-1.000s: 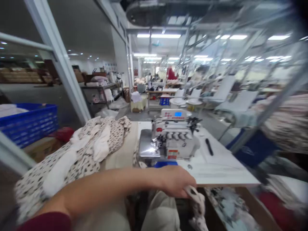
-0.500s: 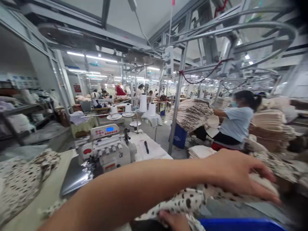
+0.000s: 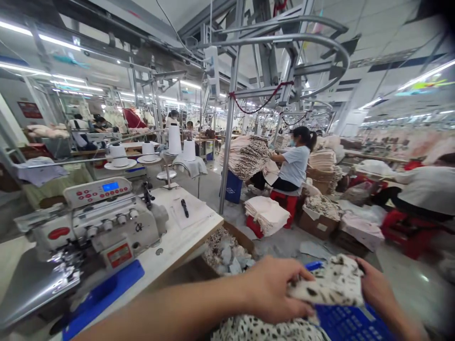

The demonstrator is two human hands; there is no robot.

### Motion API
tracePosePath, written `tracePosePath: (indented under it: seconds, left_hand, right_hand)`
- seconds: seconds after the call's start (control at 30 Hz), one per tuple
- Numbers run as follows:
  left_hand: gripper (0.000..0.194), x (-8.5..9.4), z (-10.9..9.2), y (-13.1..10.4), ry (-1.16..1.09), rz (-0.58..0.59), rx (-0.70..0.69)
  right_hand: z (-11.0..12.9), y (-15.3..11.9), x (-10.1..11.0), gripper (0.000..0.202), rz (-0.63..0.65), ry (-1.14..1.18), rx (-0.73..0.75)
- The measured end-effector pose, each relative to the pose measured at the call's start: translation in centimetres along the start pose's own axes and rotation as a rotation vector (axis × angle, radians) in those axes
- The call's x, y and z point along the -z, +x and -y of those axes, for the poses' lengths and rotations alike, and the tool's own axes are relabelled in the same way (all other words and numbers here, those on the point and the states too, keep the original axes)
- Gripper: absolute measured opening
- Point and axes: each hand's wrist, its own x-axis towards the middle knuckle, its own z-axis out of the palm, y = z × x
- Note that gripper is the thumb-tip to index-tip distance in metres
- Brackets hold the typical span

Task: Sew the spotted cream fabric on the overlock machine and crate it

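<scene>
**Spotted fabric piece held over the blue crate, beside the sewing table**

Rows of worktables under metal rails and strip lights fill the factory hall. At the bottom of the view, toward 5 o'clock, a spotted fabric piece (image 3: 329,284) is held between both hands. The left hand (image 3: 273,289) is closed on its left edge, thumb and fingers pinching the cloth. The right hand (image 3: 377,289) is closed on its right edge, partly hidden behind the cloth. The piece is kept spread flat just above a blue crate (image 3: 348,322), and more spotted cloth (image 3: 263,329) lies under the left wrist.

The step in hand is judged to be the handling of one cut piece over the crate; whether it is being taken out or laid in cannot be told. For the next move a steady grip on both edges is called for, so that the piece stays flat.

At 9 o'clock a sewing machine (image 3: 95,222) stands on the white table (image 3: 185,232). At 12 o'clock, well apart, a seated person (image 3: 293,163) works at stacked fabric (image 3: 247,156).
</scene>
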Motion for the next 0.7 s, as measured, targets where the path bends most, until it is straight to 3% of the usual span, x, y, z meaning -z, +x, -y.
tracePosePath:
  seconds: [0.1, 0.17, 0.23, 0.3, 0.37, 0.43, 0.47, 0.57, 0.7]
  left_hand:
    - [0.058, -4.9, 7.3, -1.4, 0.048, 0.089, 0.128]
    - [0.052, -7.7, 12.0, -2.7, 0.097, 0.192, 0.216]
    - [0.028, -9.7, 16.1, -4.6, 0.14, 0.328, 0.375]
    - [0.015, -10.6, 19.1, -7.5, 0.157, 0.345, 0.457]
    - [0.028, -10.6, 21.1, -11.3, 0.188, 0.266, 0.537]
    - [0.053, -9.8, 22.4, -15.6, 0.188, 0.158, 0.56]
    - [0.06, -9.2, 22.9, -17.7, 0.176, 0.111, 0.568]
    - [0.045, -7.1, 23.7, -22.8, 0.062, -0.125, 0.62]
    - [0.036, -5.4, 23.4, -27.3, -0.04, -0.332, 0.636]
  right_hand:
    - [-1.6, -2.9, -4.3, 0.045, 0.178, -0.03, -0.006]
    - [-2.5, -6.5, -8.2, 0.041, 0.28, -0.032, 0.026]
    - [-3.3, -11.2, -11.8, 0.037, 0.377, -0.046, 0.04]
    - [-3.9, -16.2, -14.5, 0.039, 0.5, -0.077, 0.066]
    - [-4.3, -20.4, -15.5, 0.073, 0.608, -0.131, 0.083]
    - [-4.5, -22.9, -15.2, 0.083, 0.656, -0.206, 0.073]
    - [-4.3, -23.5, -14.9, 0.083, 0.676, -0.233, 0.07]
    - [-3.2, -23.8, -14.5, 0.063, 0.71, -0.276, 0.081]
    - [-0.1, -25.7, -17.5, 0.052, 0.77, -0.304, 0.127]
